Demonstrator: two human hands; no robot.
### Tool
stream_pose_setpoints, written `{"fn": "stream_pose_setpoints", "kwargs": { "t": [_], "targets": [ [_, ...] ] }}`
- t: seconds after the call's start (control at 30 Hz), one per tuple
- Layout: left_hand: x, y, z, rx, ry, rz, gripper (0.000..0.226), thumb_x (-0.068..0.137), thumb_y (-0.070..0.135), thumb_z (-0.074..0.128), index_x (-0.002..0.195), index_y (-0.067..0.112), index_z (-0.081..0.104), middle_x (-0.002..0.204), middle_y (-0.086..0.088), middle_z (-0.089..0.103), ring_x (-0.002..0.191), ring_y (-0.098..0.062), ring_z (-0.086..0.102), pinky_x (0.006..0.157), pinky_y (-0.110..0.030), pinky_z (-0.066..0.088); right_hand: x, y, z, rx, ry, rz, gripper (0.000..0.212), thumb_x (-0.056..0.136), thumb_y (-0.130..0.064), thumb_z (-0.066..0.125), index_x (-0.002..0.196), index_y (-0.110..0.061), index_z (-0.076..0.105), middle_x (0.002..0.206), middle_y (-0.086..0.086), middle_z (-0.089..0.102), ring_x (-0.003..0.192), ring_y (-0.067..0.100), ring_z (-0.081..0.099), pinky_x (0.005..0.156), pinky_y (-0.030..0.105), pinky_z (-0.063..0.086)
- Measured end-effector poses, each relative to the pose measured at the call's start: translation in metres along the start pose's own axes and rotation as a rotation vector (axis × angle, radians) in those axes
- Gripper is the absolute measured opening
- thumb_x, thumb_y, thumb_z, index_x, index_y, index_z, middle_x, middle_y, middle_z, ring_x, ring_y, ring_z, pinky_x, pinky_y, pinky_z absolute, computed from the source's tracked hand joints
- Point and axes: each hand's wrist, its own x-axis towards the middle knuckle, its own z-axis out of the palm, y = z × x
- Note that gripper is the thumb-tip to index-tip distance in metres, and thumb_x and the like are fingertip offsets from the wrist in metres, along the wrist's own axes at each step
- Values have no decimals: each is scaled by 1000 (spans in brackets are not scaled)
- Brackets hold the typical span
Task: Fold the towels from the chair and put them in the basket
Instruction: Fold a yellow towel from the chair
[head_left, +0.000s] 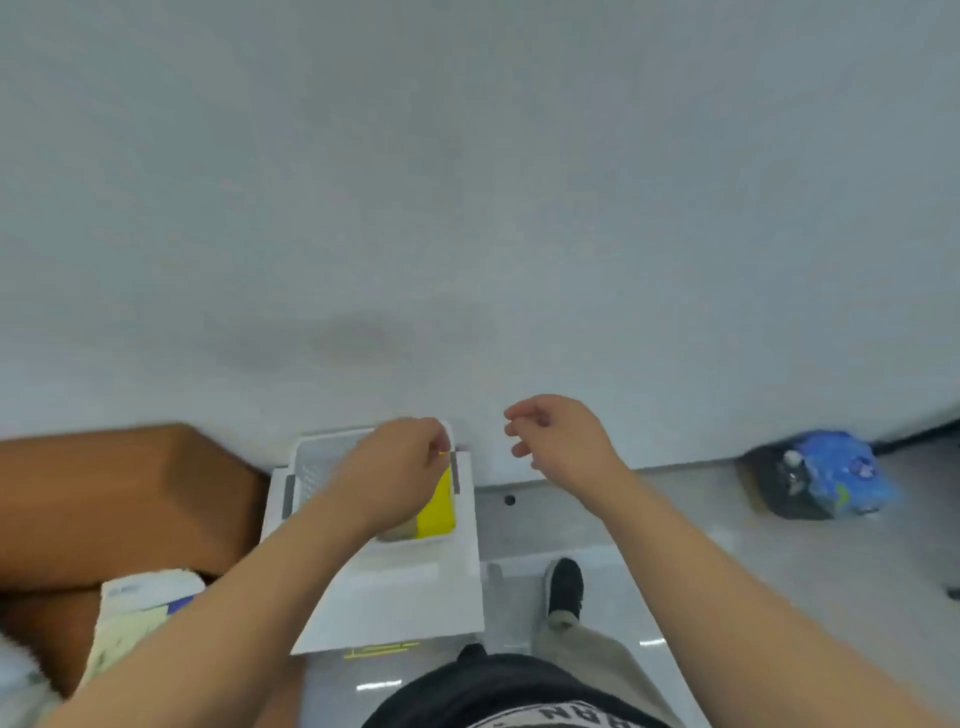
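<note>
While you look down, you can count one white basket (318, 467) sitting on one white stand (400, 597). Two folded towels lie in the basket: a yellow towel (439, 504) and a tan towel (400, 530) touching it. One more pale towel (135, 613) lies on the brown chair (104, 493) to your left.

Your left hand (395, 467) is over the basket with its fingers curled, right at the top edge of the yellow towel. I cannot tell if it is pinching the towel or only touching it. Your right hand (561, 441) hangs in the air beside the basket, fingers loose and a little bent, holding nothing.

Your left wrist hides most of the tan towel and part of the basket. The chair is blurry and cut off at the left edge. One blue bag (831, 473) on the floor to the right is hard to make out.
</note>
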Motion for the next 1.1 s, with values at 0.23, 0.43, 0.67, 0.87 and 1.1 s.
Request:
{"fn": "stream_pose_setpoints", "kwargs": {
  "t": [0.23,0.43,0.67,0.87,1.1],
  "targets": [
    [13,164,11,70,3,367,9,98,29,57,98,28,66,93,14,66,89,-10,61,82,-33,53,-93,34,-134,173,350,-30,21,99,-18,52,103,-24,72,94,-10,75,74,6,73,72,29,58],
    [3,327,63,42,-7,512,8,99,32,57,94,33,63,94,18,66,88,-5,62,79,-29,54,-177,110,-265,253,564,-35,19,99,-18,54,97,-24,72,89,-7,76,73,10,74,67,32,56],
    [-39,531,155,-141,-65,541,10,97,28,62,97,26,71,94,14,69,84,-6,64,76,-25,53,-289,221,-427,226,689,35,19,98,-15,56,93,-22,73,84,-4,76,64,8,69,55,18,48],
    [-50,672,222,-96,-120,595,9,95,26,64,97,22,73,95,8,72,82,-11,65,79,-25,51,-341,296,-543,246,758,98,18,98,-14,56,96,-18,73,86,-2,76,65,12,69,52,16,46],
    [-7,824,312,-101,-186,687,9,95,27,64,96,24,73,93,9,71,79,-7,64,72,-23,52,-351,377,-688,125,824,117,16,98,-13,56,94,-19,72,86,-3,75,67,15,70,53,17,47]
  ]
}}
